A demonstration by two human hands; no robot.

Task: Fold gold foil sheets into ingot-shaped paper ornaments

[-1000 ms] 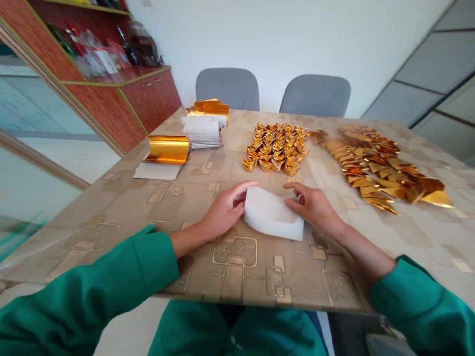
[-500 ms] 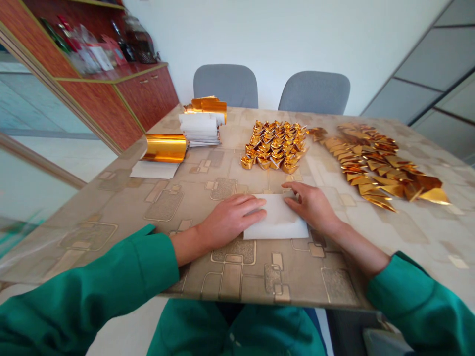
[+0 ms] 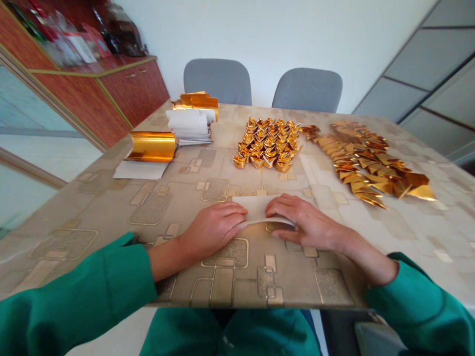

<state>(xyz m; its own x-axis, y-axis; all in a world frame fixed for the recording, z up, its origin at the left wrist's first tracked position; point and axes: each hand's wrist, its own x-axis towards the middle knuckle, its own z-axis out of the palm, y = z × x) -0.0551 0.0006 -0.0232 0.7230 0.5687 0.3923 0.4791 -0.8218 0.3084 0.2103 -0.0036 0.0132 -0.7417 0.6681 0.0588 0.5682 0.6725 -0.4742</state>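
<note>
Left hand (image 3: 215, 226): fingers together, laid over the left end of the sheet; can't tell if the thumb pinches below.
Right hand (image 3: 306, 221): fingers curled on top, thumb below, narrow grip on the raised near edge.
White paper sheet (image 3: 253, 205): between both hands, near edge bowed up off the table, far part lying flatter.
Green sleeves (image 3: 96, 277): both forearms, cuffs short of the wrists.
Patterned tablecloth (image 3: 152, 207): under everything, geometric print.
Folded gold ingots (image 3: 267, 141): tight rows, just beyond the sheet.
Gold foil sheet (image 3: 153, 146): left, curled, foil up, white paper (image 3: 140, 170) showing at its near side.
Paper stack (image 3: 188, 123): behind that, white and gold.
Folded gold pieces (image 3: 367, 165): overlapping spread, right.
Gray chairs (image 3: 218, 81): two, far side.
Red-brown cabinet (image 3: 133, 94): far left, bottles and bags on top.
</note>
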